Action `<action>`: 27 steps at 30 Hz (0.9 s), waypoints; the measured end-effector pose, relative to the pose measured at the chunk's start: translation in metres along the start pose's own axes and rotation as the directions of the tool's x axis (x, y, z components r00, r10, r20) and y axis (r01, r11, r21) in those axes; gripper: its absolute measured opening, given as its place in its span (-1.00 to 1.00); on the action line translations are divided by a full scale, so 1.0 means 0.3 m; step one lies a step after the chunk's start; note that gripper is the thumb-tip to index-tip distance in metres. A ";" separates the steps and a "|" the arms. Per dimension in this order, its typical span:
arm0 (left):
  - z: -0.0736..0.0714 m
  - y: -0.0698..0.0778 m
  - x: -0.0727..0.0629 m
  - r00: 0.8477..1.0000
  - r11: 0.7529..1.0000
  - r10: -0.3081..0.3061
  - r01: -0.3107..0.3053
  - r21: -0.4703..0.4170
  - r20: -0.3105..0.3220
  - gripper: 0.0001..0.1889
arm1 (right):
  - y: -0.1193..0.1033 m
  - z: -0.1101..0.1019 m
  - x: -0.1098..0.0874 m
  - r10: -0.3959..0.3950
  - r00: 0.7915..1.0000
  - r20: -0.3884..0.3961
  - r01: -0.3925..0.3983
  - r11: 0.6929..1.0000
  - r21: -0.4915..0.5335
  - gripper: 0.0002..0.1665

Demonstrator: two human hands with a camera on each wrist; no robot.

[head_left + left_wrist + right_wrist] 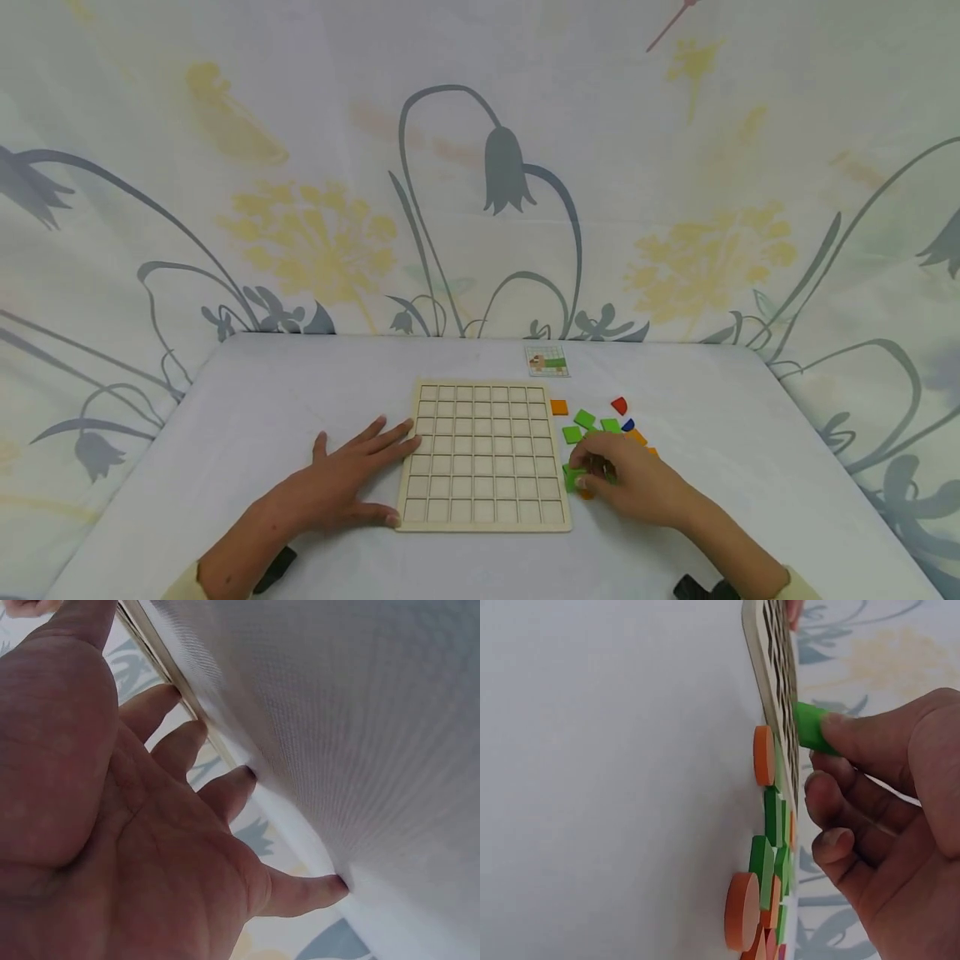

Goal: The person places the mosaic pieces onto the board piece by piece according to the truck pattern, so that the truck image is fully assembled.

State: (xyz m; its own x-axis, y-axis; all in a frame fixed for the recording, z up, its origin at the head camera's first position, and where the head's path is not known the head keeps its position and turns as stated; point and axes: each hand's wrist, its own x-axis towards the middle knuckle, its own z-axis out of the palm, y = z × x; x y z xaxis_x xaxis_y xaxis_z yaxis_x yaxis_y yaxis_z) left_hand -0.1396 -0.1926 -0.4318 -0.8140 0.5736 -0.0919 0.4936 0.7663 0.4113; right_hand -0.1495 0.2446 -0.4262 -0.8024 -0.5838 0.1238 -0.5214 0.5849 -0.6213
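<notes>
From where I stand, the pale gridded board sits on the white tabletop. At its nine o'clock the left hand lies spread wide, thumb at the board's seven o'clock corner. At three o'clock the right hand pinches a green tile, near the loose pieces. That pinch looks slight, so I reckon the tile could slip if the thumb eases; the other fingers, hanging low, might nudge the pieces about, and the board could skid if the left hand bumps it. Only the head view gives the picture card at the board's one o'clock; the right wrist view reveals round orange pieces whose shape the head view does not give
</notes>
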 end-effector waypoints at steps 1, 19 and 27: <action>0.000 -0.001 0.000 1.000 1.000 0.000 0.000 0.000 0.001 0.04 | 0.004 0.000 0.010 0.009 1.000 -0.014 -0.009 1.000 -0.003 -0.75; -0.004 0.001 0.001 1.000 0.999 0.001 -0.001 -0.036 0.000 0.04 | 0.017 0.021 0.149 0.077 0.995 -0.060 -0.074 0.996 0.054 -0.89; 0.001 -0.006 0.001 1.000 1.000 0.000 -0.001 -0.026 -0.007 0.04 | 0.017 0.039 0.135 0.037 0.999 0.019 -0.038 0.997 0.071 -0.91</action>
State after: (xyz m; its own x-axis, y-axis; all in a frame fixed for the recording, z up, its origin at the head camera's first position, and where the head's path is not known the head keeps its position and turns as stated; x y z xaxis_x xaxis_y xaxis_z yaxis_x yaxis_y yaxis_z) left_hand -0.1407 -0.1937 -0.4330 -0.8160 0.5718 -0.0851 0.4860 0.7582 0.4346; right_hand -0.1813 0.2174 -0.4336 -0.8155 -0.5723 0.0858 -0.4684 0.5657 -0.6787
